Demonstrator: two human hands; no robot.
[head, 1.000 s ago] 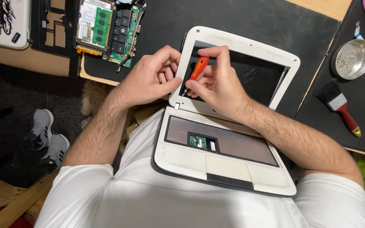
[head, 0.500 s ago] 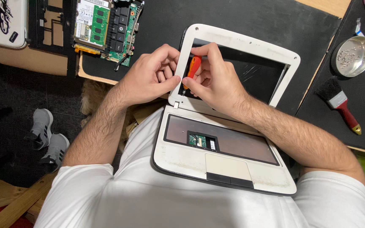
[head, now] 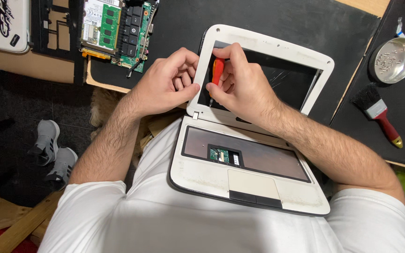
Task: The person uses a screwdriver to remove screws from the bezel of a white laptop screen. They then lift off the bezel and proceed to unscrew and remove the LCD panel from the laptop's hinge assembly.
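Here the right hand [head: 244, 89] grips a red screwdriver [head: 217, 69] upright at the white laptop's bezel [head: 201, 70]; the left hand [head: 167, 82] pinches that edge.

A black mat [head: 277, 21] covers most of the desk [head: 33, 68], whose pale wooden top shows bare at the left edge and in a strip at the upper right. Below the desk the floor [head: 5, 107] is dark and dimly lit. A pair of grey shoes [head: 52, 152] rests there, near light wooden slats [head: 5, 225] at the lower left.
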